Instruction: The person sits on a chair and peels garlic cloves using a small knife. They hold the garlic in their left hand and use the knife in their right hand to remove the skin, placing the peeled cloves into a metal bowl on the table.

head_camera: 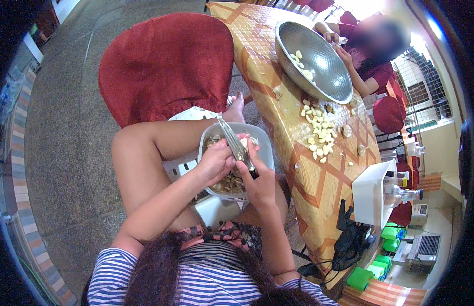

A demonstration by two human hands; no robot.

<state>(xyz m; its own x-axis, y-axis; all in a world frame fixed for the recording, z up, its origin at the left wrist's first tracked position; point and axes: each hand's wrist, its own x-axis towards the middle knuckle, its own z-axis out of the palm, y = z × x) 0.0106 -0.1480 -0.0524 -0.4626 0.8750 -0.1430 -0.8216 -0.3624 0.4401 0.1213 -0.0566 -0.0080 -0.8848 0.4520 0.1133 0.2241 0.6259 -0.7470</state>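
Over a translucent plastic tub (265,151) on my lap, both of my hands are close together. My left hand (216,162) holds a partly peeled piece of garlic (249,144), its fingertips showing behind a metal blade. My right hand (262,181) grips a knife (230,134), whose blade points up and left across the left fingers. A dark part, seemingly its handle, shows under the right palm. The right index finger touches the garlic. Brown and pale garlic skins (233,183) lie inside the tub, partly hidden by my hands.
Peeled garlic cloves (321,130) lie heaped on the patterned table (275,114) at right. Beyond them a large metal bowl (325,61) holds several cloves, with another person (369,65) behind it. A white bin (369,191), black bag (351,241) and red-covered chair (168,65) stand nearby.
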